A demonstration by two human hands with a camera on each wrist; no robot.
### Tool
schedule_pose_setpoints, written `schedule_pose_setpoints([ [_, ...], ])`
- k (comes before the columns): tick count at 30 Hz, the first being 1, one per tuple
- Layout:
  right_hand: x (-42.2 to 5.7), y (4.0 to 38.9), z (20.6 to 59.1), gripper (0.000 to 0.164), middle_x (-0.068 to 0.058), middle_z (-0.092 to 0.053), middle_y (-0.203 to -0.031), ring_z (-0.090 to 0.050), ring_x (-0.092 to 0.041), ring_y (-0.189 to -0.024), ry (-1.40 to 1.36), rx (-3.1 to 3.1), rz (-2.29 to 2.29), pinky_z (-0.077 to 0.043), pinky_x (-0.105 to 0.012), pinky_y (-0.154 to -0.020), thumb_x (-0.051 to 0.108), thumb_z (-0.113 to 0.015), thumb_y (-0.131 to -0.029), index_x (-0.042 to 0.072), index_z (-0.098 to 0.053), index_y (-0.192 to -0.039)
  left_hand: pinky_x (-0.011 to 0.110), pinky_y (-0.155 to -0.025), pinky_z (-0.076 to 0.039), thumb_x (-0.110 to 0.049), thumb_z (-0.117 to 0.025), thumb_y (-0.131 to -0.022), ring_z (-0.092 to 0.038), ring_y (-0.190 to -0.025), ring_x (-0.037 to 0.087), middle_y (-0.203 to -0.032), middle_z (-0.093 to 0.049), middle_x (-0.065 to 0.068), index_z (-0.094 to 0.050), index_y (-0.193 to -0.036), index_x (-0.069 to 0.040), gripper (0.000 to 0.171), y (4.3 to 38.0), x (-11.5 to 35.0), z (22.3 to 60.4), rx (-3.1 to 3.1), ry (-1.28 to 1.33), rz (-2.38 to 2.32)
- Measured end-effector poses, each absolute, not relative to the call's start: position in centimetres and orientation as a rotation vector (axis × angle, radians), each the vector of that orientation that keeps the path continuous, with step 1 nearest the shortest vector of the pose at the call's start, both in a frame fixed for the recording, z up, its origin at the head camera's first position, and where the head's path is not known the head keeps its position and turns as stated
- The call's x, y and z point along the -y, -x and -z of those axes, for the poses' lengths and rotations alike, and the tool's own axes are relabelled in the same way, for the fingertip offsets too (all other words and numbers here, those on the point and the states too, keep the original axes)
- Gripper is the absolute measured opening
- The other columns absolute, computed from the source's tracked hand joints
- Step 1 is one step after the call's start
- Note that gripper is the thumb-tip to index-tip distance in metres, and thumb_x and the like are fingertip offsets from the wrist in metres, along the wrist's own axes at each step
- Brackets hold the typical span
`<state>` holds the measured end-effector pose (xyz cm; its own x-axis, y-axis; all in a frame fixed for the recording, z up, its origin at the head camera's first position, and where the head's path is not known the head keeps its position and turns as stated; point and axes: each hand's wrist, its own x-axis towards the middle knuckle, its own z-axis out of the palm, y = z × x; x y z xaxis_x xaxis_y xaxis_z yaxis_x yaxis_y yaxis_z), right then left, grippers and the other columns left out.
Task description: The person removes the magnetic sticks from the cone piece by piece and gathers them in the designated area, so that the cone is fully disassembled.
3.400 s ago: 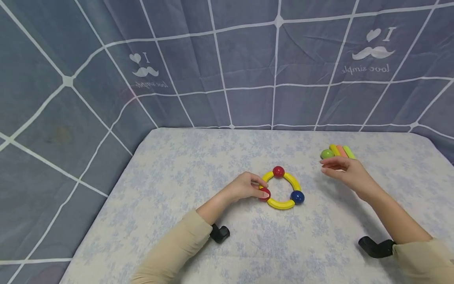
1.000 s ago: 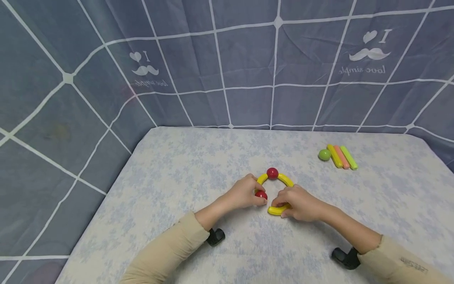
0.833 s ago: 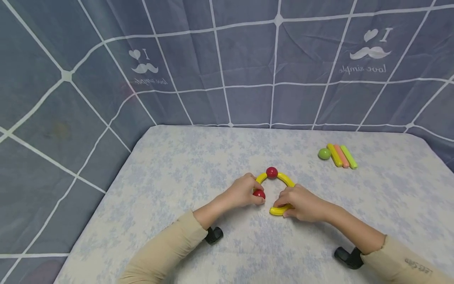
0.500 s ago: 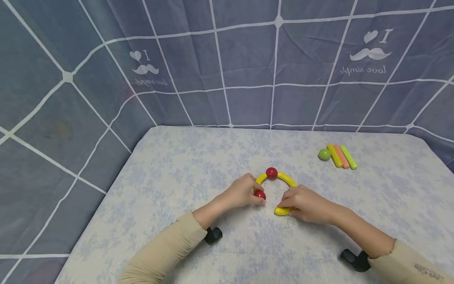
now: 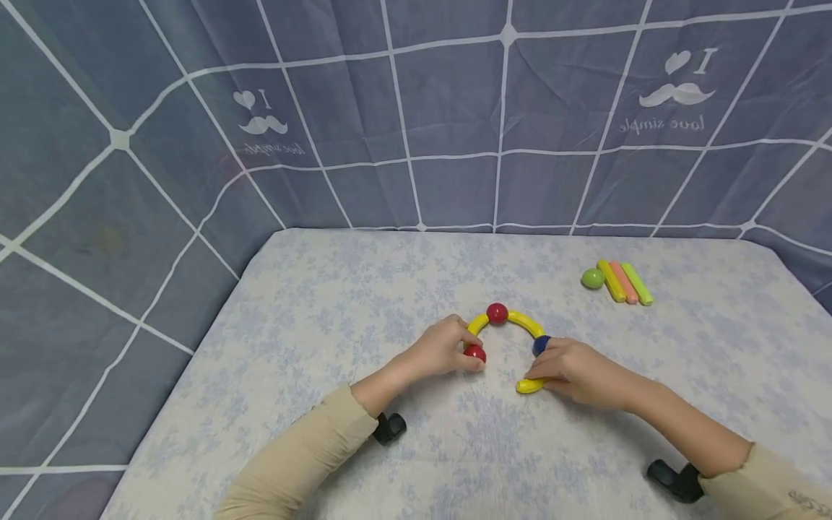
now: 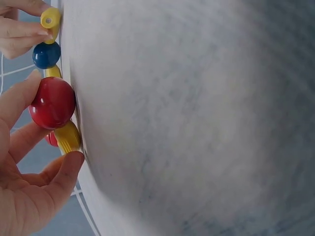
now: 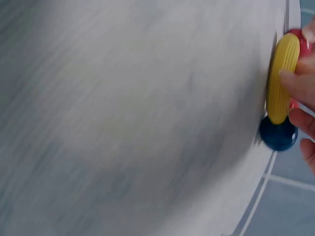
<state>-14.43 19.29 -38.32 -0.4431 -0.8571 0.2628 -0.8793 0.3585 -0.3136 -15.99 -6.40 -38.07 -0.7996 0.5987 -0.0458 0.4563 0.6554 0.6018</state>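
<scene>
A ring of balls and curved yellow rods lies on the table, with a gap at its near side. My left hand [image 5: 445, 349] holds the left red ball [image 6: 53, 103], its fingers also around the adjoining yellow rod [image 6: 67, 136]. At the far side sits another red ball [image 5: 497, 313], joined to a curved rod [image 5: 526, 323] that runs to the blue ball [image 5: 541, 346]. My right hand [image 5: 581, 372] pinches the near curved yellow rod [image 7: 281, 81], whose other end meets the blue ball. That rod's free end, with a small hole, points toward the left red ball without touching it.
Toward the back right lie a green ball [image 5: 593, 279] and three straight rods: yellow [image 5: 611, 281], orange [image 5: 624, 282] and lime [image 5: 637, 284]. A patterned cloth covers the table [image 5: 364, 289]. A grey-blue curtain [image 5: 448, 123] stands behind and at the left.
The ring was whole; the near yellow rod has parted from the left red ball. My right hand came in from the right, gripped that rod and drew it rightward, widening the gap.
</scene>
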Motion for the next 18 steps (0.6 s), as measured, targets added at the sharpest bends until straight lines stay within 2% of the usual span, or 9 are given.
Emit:
schedule_pose_setpoints([
  [4, -20.6, 14.8, 38.4, 0.024, 0.006, -0.070, -0.091, -0.055, -0.007, -0.080, -1.546, 2.593, -0.773, -0.047, -0.023, -0.066, 0.004, -0.077, -0.073, 0.011, -0.075, -0.095, 0.026, -0.079, -0.042, -0.020, -0.075, -0.080, -0.049, -0.105, 0.019, -0.107, -0.058, 0.009, -0.071, -0.105, -0.004, 0.030, 16.0, 6.5, 37.9, -2.633, -0.835, -0.856],
  [8, -21.5, 14.9, 38.4, 0.015, 0.010, -0.068, -0.086, -0.055, -0.005, -0.078, -1.363, 2.683, -0.866, -0.048, -0.023, -0.065, 0.008, -0.076, -0.075, 0.013, -0.075, -0.090, 0.029, -0.084, -0.043, -0.021, -0.075, -0.080, -0.048, -0.111, 0.022, -0.111, -0.058, 0.010, -0.071, -0.105, -0.006, 0.030, 16.1, 6.5, 37.9, -2.626, -0.820, -0.848],
  [14, -21.5, 14.6, 38.7, 0.008, 0.015, -0.063, -0.074, -0.054, -0.004, -0.071, -0.922, 2.865, -1.031, -0.047, -0.025, -0.063, 0.012, -0.079, -0.073, 0.016, -0.072, -0.077, 0.027, -0.080, -0.043, -0.021, -0.075, -0.079, -0.049, -0.111, 0.023, -0.108, -0.059, 0.010, -0.072, -0.104, -0.006, 0.029, 15.9, 6.7, 38.0, -2.625, -0.857, -0.838],
  [18, -20.5, 14.2, 38.9, 0.017, 0.014, -0.058, -0.065, -0.050, -0.004, -0.063, -0.752, 2.895, -1.018, -0.044, -0.023, -0.059, 0.014, -0.080, -0.072, 0.017, -0.065, -0.068, 0.027, -0.080, -0.043, -0.021, -0.076, -0.079, -0.048, -0.112, 0.023, -0.107, -0.058, 0.010, -0.072, -0.103, -0.006, 0.029, 15.7, 6.9, 38.1, -2.624, -0.876, -0.841],
])
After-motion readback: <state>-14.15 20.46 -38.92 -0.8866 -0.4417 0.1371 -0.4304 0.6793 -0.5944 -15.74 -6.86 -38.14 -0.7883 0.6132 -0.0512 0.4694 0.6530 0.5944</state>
